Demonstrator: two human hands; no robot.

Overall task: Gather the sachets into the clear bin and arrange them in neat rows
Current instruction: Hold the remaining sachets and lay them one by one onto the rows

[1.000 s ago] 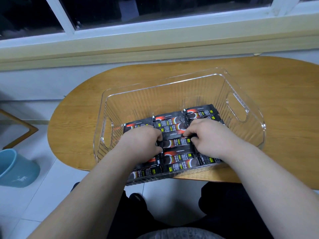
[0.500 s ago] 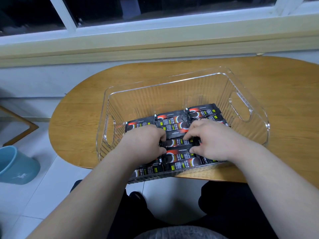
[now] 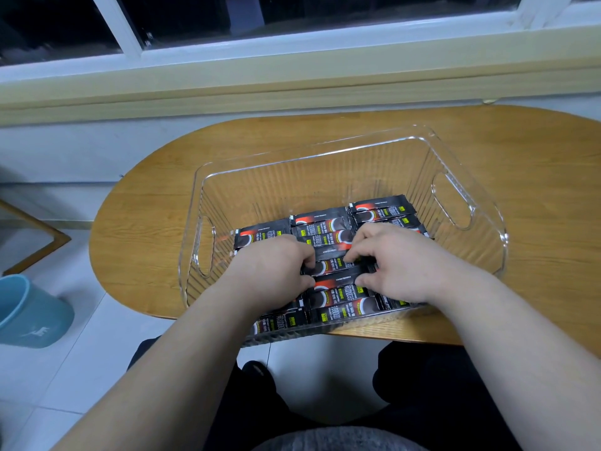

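A clear ribbed bin (image 3: 354, 148) with cut-out handles stands on the oval wooden table (image 3: 156, 203). Several black sachets (image 3: 325, 222) with red and white print lie flat in rows on its floor. Both my hands are inside the bin. My left hand (image 3: 270, 268) and my right hand (image 3: 400, 265) each pinch one end of a single sachet (image 3: 338, 268) in the middle row, fingers curled round its edges. The sachets under my palms are hidden.
The bin's near wall overhangs the table's front edge above my lap. A window sill and wall run behind the table. A blue waste bin (image 3: 29, 314) stands on the tiled floor at the left, beside a wooden frame (image 3: 42, 236).
Both hands stay on the middle sachet with only small finger shifts. The view has drifted slightly, so the bin sits a little further right and up.
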